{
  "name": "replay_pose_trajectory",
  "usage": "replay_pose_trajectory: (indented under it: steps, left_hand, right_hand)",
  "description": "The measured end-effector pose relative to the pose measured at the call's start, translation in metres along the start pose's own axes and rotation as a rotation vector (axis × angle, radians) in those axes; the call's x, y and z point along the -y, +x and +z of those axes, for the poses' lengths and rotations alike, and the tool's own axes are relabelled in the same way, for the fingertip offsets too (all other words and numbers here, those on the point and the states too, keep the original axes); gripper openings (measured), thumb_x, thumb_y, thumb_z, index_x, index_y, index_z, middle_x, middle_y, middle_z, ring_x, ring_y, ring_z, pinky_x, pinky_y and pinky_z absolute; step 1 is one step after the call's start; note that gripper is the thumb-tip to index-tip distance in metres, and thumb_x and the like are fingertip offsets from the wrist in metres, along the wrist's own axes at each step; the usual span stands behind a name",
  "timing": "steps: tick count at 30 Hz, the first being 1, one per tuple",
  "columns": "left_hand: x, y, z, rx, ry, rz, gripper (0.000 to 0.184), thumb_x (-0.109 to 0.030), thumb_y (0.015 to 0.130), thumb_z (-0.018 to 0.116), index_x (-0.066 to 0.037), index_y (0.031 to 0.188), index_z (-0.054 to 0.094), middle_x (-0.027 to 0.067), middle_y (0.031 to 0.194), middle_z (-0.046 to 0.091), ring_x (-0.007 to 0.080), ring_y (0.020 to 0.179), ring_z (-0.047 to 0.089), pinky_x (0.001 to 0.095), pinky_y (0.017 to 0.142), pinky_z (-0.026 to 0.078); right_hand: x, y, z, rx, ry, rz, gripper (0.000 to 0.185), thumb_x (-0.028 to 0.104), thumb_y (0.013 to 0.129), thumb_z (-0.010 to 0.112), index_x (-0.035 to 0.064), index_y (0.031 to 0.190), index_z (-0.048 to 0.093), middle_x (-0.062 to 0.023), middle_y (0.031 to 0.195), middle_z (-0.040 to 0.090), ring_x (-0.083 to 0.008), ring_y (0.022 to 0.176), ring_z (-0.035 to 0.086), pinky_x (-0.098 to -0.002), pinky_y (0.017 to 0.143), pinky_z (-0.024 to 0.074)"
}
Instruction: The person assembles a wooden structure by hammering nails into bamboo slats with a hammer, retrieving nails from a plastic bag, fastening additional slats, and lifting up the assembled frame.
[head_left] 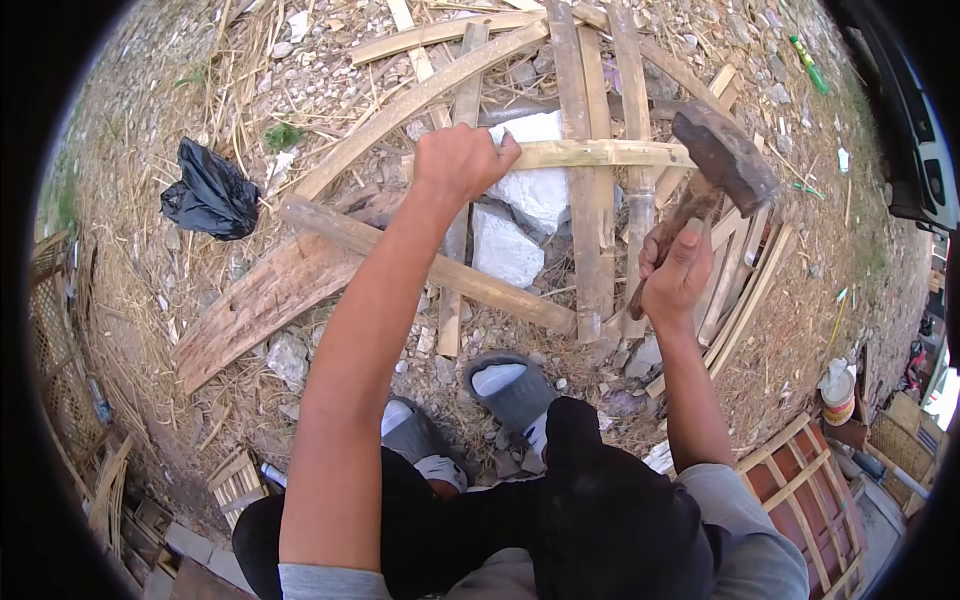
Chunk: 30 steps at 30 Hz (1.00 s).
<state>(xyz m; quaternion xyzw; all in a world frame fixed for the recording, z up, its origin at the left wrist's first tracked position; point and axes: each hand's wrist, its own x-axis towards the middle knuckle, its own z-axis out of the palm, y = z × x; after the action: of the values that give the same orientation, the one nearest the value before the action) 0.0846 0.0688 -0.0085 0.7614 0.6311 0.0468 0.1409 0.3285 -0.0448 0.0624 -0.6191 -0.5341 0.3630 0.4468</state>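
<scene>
My left hand (460, 165) is closed around the left part of a split bamboo strip (600, 153) that lies crosswise over several upright bamboo slats (585, 230). In my right hand (680, 270) is the wooden handle of a sledgehammer (725, 158). Its heavy, worn metal head is raised near the strip's right end. Beneath the strip, white broken stone blocks (508, 245) show between the slats. A longer bamboo piece (430, 265) slants below my left wrist, partly hidden by my forearm.
A rough wooden plank (270, 305) lies at left, with a black plastic bag (210, 192) beyond it. My sandalled feet (510, 385) stand close to the slats. More bamboo strips (745, 270) are stacked at right. A green bottle (808, 65) lies at upper right, and a white bucket (838, 395) stands lower right.
</scene>
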Motion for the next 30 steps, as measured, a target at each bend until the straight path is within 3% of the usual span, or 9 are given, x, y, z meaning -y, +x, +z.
replay_pose_trajectory:
  steps: [7, 10, 13, 16, 18, 21, 27, 28, 30]
  left_hand:
    - [-0.001, 0.002, -0.005, 0.112, 0.022, -0.039, 0.060, -0.051, 0.094, 0.042, -0.006, 0.073, 0.075, 0.0170, 0.072, 0.071, 0.0329, 0.068, 0.071, 0.0445, 0.060, 0.054]
    - [-0.001, 0.002, -0.002, 0.074, 0.044, -0.032, 0.060, -0.051, 0.094, 0.042, -0.006, 0.074, 0.075, 0.0170, 0.073, 0.071, 0.0329, 0.068, 0.071, 0.0445, 0.060, 0.054]
    - [-0.001, 0.001, -0.001, 0.009, 0.007, -0.013, 0.059, -0.050, 0.093, 0.047, -0.003, 0.067, 0.072, 0.0197, 0.064, 0.067, 0.0352, 0.058, 0.068, 0.0458, 0.056, 0.055]
    - [-0.003, 0.002, -0.009, 0.148, 0.013, -0.051, 0.059, -0.051, 0.094, 0.042, -0.007, 0.077, 0.076, 0.0174, 0.074, 0.071, 0.0326, 0.071, 0.071, 0.0447, 0.061, 0.055]
    - [-0.004, 0.003, -0.009, 0.151, 0.020, -0.070, 0.059, -0.051, 0.094, 0.041, -0.007, 0.077, 0.076, 0.0170, 0.074, 0.071, 0.0327, 0.071, 0.072, 0.0448, 0.062, 0.055]
    - [-0.005, 0.010, -0.015, 0.144, 0.033, -0.064, 0.060, -0.052, 0.094, 0.041, -0.007, 0.078, 0.077, 0.0163, 0.075, 0.072, 0.0326, 0.071, 0.072, 0.0447, 0.062, 0.055]
    - [-0.004, 0.002, -0.007, 0.164, 0.034, -0.064, 0.061, -0.053, 0.095, 0.040, -0.007, 0.079, 0.077, 0.0161, 0.079, 0.073, 0.0316, 0.075, 0.072, 0.0448, 0.065, 0.055]
    - [-0.004, 0.002, -0.008, 0.165, 0.039, -0.067, 0.061, -0.053, 0.095, 0.040, -0.007, 0.079, 0.077, 0.0163, 0.079, 0.073, 0.0314, 0.075, 0.072, 0.0448, 0.065, 0.055]
    - [-0.005, 0.000, -0.010, 0.162, 0.025, -0.075, 0.061, -0.053, 0.095, 0.040, -0.007, 0.079, 0.076, 0.0165, 0.080, 0.073, 0.0314, 0.076, 0.072, 0.0450, 0.066, 0.055]
  right_hand:
    - [-0.017, -0.006, 0.018, 0.037, -0.517, 0.075, 0.041, 0.037, 0.106, 0.044, -0.0022, 0.100, 0.055, -0.0127, 0.063, 0.054, -0.0204, 0.057, 0.056, -0.0377, 0.053, 0.0407]
    - [0.031, 0.013, 0.004, 0.004, -0.271, 0.067, 0.043, 0.043, 0.105, 0.042, 0.0018, 0.101, 0.053, -0.0028, 0.066, 0.051, -0.0116, 0.054, 0.048, -0.0254, 0.049, 0.0381]
    - [0.074, 0.018, -0.008, -0.085, 0.115, -0.077, 0.044, 0.039, 0.106, 0.043, -0.0039, 0.109, 0.051, -0.0054, 0.065, 0.050, -0.0118, 0.053, 0.050, -0.0306, 0.046, 0.0369]
    - [0.030, 0.009, 0.004, -0.075, 0.148, -0.201, 0.047, 0.041, 0.106, 0.042, -0.0051, 0.108, 0.048, -0.0087, 0.063, 0.053, -0.0155, 0.051, 0.053, -0.0345, 0.043, 0.0366]
    - [-0.018, 0.007, 0.015, 0.091, -0.589, -0.034, 0.037, 0.033, 0.105, 0.045, -0.0034, 0.106, 0.050, -0.0298, 0.069, 0.059, -0.0478, 0.061, 0.061, -0.0514, 0.053, 0.0413]
    - [-0.032, 0.019, 0.018, 0.101, -0.636, 0.107, 0.033, 0.030, 0.104, 0.046, -0.0024, 0.107, 0.052, -0.0329, 0.074, 0.059, -0.0552, 0.070, 0.056, -0.0553, 0.059, 0.0412]
    - [-0.003, 0.011, 0.007, 0.010, -0.519, 0.160, 0.042, 0.040, 0.106, 0.041, -0.0002, 0.101, 0.053, -0.0124, 0.063, 0.052, -0.0223, 0.052, 0.052, -0.0373, 0.051, 0.0398]
    - [0.013, 0.010, 0.007, 0.007, -0.437, 0.260, 0.041, 0.035, 0.106, 0.043, -0.0033, 0.109, 0.054, -0.0244, 0.069, 0.058, -0.0423, 0.065, 0.060, -0.0492, 0.061, 0.0433]
    - [0.010, -0.003, 0.006, -0.013, -0.348, 0.217, 0.040, 0.035, 0.105, 0.043, -0.0034, 0.110, 0.054, -0.0259, 0.070, 0.058, -0.0448, 0.067, 0.060, -0.0502, 0.062, 0.0431]
